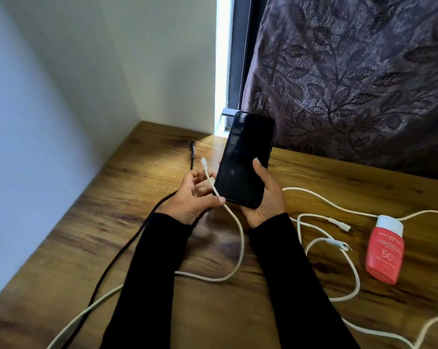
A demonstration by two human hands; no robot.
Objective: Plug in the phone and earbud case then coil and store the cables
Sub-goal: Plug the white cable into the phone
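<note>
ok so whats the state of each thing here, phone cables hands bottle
phone: screen dark, unplugged, held upright off the desk in the right hand
white cable: gripped near its plug by the left hand, plug free, not in the phone
black cable: loose, runs under the left hand
other white cables: uncoiled on the desk, plugs free
red bottle: lying flat, cap on

One phone (245, 159), centre. Two hands: left hand (195, 197), right hand (268, 200). One red bottle (385, 250) at 3 o'clock. One black cable (127, 250) at 8 o'clock. One black pen (192, 154) at 11 o'clock. White cables (238, 238): several runs, three loose plug ends visible; exact count unclear.
</note>
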